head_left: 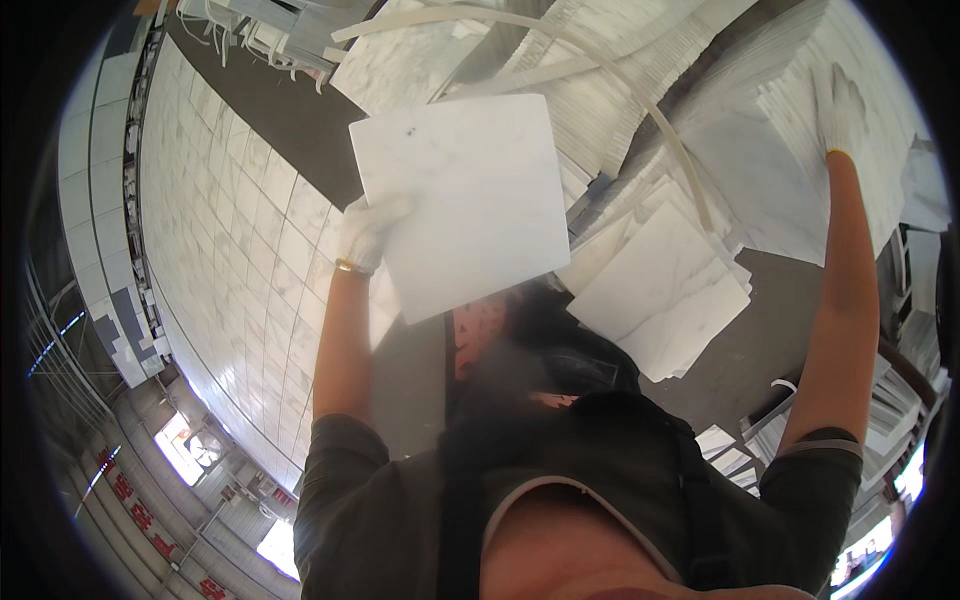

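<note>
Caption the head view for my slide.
Gloved left hand holds a white marble tile; right hand rests on stacked tiles.

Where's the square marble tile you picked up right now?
Head view, centre-left: the marble tile is gripped at its left edge by the gloved left hand, above the loose tiles.

**Marble, cotton, dull concrete**

Square tile (462, 205) in the left hand (366, 232) looked like white marble w/ faint grey veins, face smooth, satin rather than mirror-glossy. Both gloves were white knit cloth, matt & a bit fuzzy; right hand (838, 112) lay on a tall stack of tiles (790, 150), same pale stone, cut edges rougher & chalkier than the faces. Loose tiles (660, 290) nearby: same veined marble, smooth. Laid tile floor (230, 230) was polished enough to catch light. Strap (640, 100) arcing overhead looked like off-white plastic, semi-matt. Bare floor (290, 110) was dark, dull, concrete-like. Shirt sleeves were dark matt fabric.
</note>
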Demonstrator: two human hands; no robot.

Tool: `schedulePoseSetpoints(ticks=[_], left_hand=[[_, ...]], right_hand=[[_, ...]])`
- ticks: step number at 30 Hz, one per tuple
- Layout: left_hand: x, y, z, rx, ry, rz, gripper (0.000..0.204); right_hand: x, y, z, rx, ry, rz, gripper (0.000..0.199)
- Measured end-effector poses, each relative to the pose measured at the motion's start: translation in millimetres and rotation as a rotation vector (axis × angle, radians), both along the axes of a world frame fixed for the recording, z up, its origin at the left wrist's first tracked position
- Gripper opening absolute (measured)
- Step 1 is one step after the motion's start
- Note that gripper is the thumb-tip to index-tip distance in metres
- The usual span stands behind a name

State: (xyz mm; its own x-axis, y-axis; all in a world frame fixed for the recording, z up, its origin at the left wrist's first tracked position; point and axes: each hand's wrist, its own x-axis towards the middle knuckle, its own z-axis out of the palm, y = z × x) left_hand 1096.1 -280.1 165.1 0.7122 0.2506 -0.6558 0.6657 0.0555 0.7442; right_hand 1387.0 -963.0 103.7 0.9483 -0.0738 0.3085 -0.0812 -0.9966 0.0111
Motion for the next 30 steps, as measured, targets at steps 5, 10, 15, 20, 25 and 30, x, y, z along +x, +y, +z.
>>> schedulePoseSetpoints(ticks=[5, 10, 15, 20, 25, 30], left_hand=[[-17.2, 39.6, -57.9, 0.006, 0.058, -0.011, 0.059], [-30.1, 59.4, -111.6, 0.191, 0.274, -0.089, 0.061], [-29.8, 60.7, -145.0, 0.276, 0.307, -0.130, 0.061], [-22.9, 56.1, -142.9, 0.507, 0.340, -0.178, 0.054], [-18.6, 93.8, -110.1, 0.698, 0.467, -0.099, 0.051], [-26.8, 154.4, -64.8, 0.695, 0.385, 0.036, 0.045]], right_hand=[[2.7, -3.5, 2.3, -0.045, 0.078, 0.022, 0.068], [1.8, 0.4, 6.2, -0.033, 0.055, 0.062, 0.068], [-0.2, -2.1, 6.2, -0.004, 0.056, 0.073, 0.069], [5.0, -9.4, 3.7, -0.029, 0.076, 0.087, 0.068], [6.7, -9.9, 3.3, 0.001, 0.118, 0.072, 0.070], [4.5, -6.4, 4.0, 0.047, 0.066, 0.111, 0.072]])
